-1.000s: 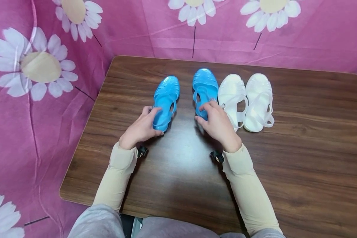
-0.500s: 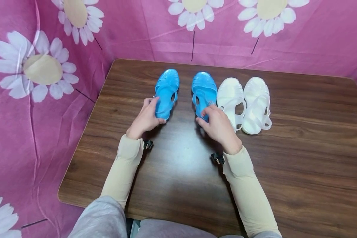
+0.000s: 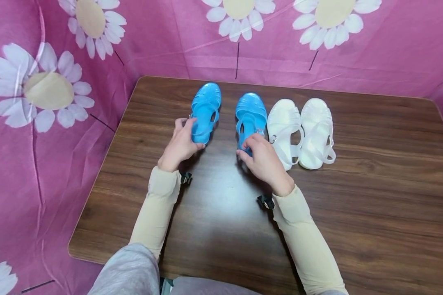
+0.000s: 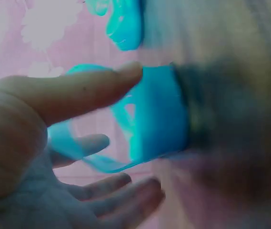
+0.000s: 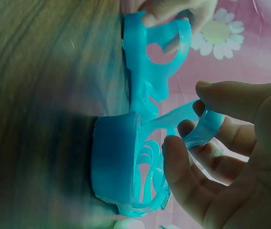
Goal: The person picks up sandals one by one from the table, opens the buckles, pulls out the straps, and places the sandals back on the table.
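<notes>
Two blue jelly sandals lie on the table with toes pointing away. At the left sandal (image 3: 205, 110), my left hand (image 3: 179, 143) holds the heel end, thumb (image 4: 97, 90) against the heel and fingers spread beside the ankle strap (image 4: 109, 164). My right hand (image 3: 263, 157) is at the heel of the right sandal (image 3: 251, 108); in the right wrist view its fingers curl round the back strap (image 5: 206, 129). That heel (image 5: 114, 160) rests on the table. Beside it lie two white sandals, a nearer one (image 3: 283, 119) and a farther one (image 3: 315, 127).
The brown wood-grain table (image 3: 384, 172) has rounded corners. A pink cloth with white daisies (image 3: 49, 92) hangs behind and at the left of it. The white pair stands close against the right blue sandal.
My left hand has slid the left blue sandal forward, toward the table's back edge. The right hand, the right blue sandal and the white sandals stay about where they were.
</notes>
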Demonstrator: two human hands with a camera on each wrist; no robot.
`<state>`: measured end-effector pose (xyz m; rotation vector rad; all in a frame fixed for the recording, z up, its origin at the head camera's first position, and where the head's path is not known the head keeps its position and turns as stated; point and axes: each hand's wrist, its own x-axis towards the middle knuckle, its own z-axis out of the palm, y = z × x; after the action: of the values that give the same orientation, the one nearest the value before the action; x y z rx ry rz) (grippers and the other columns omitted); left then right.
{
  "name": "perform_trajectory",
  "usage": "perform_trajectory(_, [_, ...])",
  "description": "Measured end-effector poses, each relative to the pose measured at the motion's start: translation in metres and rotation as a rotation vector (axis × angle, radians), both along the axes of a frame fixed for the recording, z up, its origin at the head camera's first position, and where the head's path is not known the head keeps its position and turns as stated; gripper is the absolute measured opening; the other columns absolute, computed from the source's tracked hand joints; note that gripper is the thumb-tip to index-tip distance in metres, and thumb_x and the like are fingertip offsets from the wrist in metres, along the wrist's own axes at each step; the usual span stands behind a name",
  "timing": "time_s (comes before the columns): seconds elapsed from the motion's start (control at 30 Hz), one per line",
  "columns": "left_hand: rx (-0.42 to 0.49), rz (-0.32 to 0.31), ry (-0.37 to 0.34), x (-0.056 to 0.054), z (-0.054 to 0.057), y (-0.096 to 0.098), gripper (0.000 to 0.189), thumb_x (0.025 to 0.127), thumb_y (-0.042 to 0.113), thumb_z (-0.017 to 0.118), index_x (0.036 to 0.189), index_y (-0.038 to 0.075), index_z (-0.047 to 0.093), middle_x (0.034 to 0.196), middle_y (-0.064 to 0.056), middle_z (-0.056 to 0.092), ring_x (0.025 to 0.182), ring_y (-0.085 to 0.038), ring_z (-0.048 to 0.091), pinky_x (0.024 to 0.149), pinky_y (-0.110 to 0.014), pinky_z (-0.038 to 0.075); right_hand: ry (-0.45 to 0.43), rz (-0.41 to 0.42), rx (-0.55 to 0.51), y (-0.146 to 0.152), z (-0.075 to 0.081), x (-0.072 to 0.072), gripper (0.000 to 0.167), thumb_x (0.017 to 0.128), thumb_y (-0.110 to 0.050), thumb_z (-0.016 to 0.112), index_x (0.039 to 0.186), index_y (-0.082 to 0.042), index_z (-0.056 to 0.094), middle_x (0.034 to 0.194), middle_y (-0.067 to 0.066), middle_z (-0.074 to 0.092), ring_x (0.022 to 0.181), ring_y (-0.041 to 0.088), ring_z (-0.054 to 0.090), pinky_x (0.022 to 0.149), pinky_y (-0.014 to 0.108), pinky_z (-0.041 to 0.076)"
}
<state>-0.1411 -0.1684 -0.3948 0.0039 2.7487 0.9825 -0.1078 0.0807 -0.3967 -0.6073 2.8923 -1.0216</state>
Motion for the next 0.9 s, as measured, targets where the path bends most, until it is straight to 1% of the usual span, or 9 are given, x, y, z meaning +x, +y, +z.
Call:
perform_trajectory(0.1, [-0.013, 0.003, 0.071, 0.004, 0.009, 0.001, 0.078, 0.083, 0.03, 0.075, 0.147, 0.009, 0.034, 0.147, -0.021, 0.022, 0.132, -0.04, 0.027, 0.109, -0.054, 0.03, 0.005, 0.011, 0.004, -0.001, 0.0, 0.001, 0.02, 0.092, -0.023, 0.066, 0.087, -0.004, 0.061, 0.094, 0.009, 0.057, 0.09, 0.025, 0.053, 0.085, 0.04, 0.046])
perform_trajectory(0.23, [0.036, 0.01, 0.218, 0.008, 0.021, 0.006, 0.065, 0.087, 0.034, 0.07, 0.14, 0.006, 0.044, 0.144, -0.02, 0.029, 0.13, -0.038, 0.027, 0.106, -0.052, 0.03, 0.021, 0.018, -0.002, 0.0, 0.001, 0.001, 0.02, 0.091, -0.022, 0.067, 0.086, -0.003, 0.062, 0.094, 0.01, 0.057, 0.09, 0.026, 0.054, 0.084, 0.04, 0.046])
perform_trajectory(0.33, [0.112, -0.012, 0.317, 0.012, 0.025, 0.014, 0.052, 0.09, 0.029, 0.068, 0.133, 0.005, 0.052, 0.137, -0.019, 0.039, 0.126, -0.035, 0.035, 0.103, -0.049, 0.035, 0.023, 0.023, -0.003, 0.0, 0.002, 0.001, 0.02, 0.091, -0.023, 0.067, 0.086, -0.004, 0.064, 0.095, 0.009, 0.058, 0.091, 0.026, 0.056, 0.084, 0.041, 0.047])
perform_trajectory(0.43, [0.214, -0.069, 0.357, 0.014, 0.023, 0.025, 0.041, 0.091, 0.024, 0.066, 0.126, 0.005, 0.059, 0.125, -0.015, 0.052, 0.115, -0.028, 0.05, 0.097, -0.041, 0.044, 0.01, 0.036, 0.003, -0.001, 0.002, 0.002, 0.02, 0.091, -0.025, 0.067, 0.086, -0.006, 0.065, 0.096, 0.008, 0.059, 0.092, 0.025, 0.057, 0.085, 0.04, 0.047])
perform_trajectory(0.53, [0.319, -0.148, 0.322, 0.018, 0.021, 0.038, 0.034, 0.093, 0.021, 0.064, 0.122, 0.004, 0.061, 0.115, -0.011, 0.06, 0.1, -0.021, 0.06, 0.088, -0.033, 0.051, -0.003, 0.053, 0.005, -0.001, 0.003, 0.003, 0.019, 0.091, -0.025, 0.066, 0.086, -0.006, 0.065, 0.097, 0.008, 0.059, 0.092, 0.025, 0.058, 0.085, 0.04, 0.047])
perform_trajectory(0.63, [0.359, -0.221, 0.231, 0.021, 0.018, 0.048, 0.035, 0.095, 0.023, 0.062, 0.123, 0.004, 0.059, 0.113, -0.012, 0.061, 0.096, -0.018, 0.062, 0.084, -0.031, 0.053, -0.011, 0.068, 0.0, -0.002, 0.004, 0.004, 0.017, 0.09, -0.023, 0.067, 0.085, -0.007, 0.066, 0.096, 0.008, 0.059, 0.09, 0.026, 0.058, 0.083, 0.04, 0.048])
perform_trajectory(0.77, [0.303, -0.26, 0.101, 0.024, 0.012, 0.057, 0.043, 0.096, 0.028, 0.06, 0.131, 0.004, 0.052, 0.121, -0.013, 0.058, 0.099, -0.018, 0.062, 0.083, -0.032, 0.052, -0.029, 0.096, -0.009, -0.002, 0.006, 0.008, 0.015, 0.089, -0.022, 0.068, 0.083, -0.008, 0.066, 0.093, 0.006, 0.06, 0.087, 0.024, 0.057, 0.079, 0.038, 0.047])
perform_trajectory(0.83, [0.277, -0.26, 0.049, 0.024, 0.009, 0.059, 0.048, 0.096, 0.029, 0.059, 0.136, 0.004, 0.048, 0.126, -0.013, 0.056, 0.102, -0.018, 0.062, 0.084, -0.032, 0.052, -0.045, 0.117, -0.019, -0.002, 0.007, 0.01, 0.014, 0.09, -0.021, 0.068, 0.083, -0.009, 0.067, 0.092, 0.005, 0.06, 0.086, 0.022, 0.055, 0.079, 0.037, 0.046])
perform_trajectory(0.9, [0.262, -0.261, 0.015, 0.024, 0.006, 0.06, 0.052, 0.096, 0.03, 0.059, 0.14, 0.006, 0.044, 0.132, -0.011, 0.052, 0.104, -0.018, 0.062, 0.085, -0.032, 0.052, -0.058, 0.144, -0.025, -0.002, 0.008, 0.013, 0.013, 0.09, -0.021, 0.068, 0.085, -0.01, 0.067, 0.093, 0.004, 0.061, 0.087, 0.021, 0.055, 0.08, 0.036, 0.046])
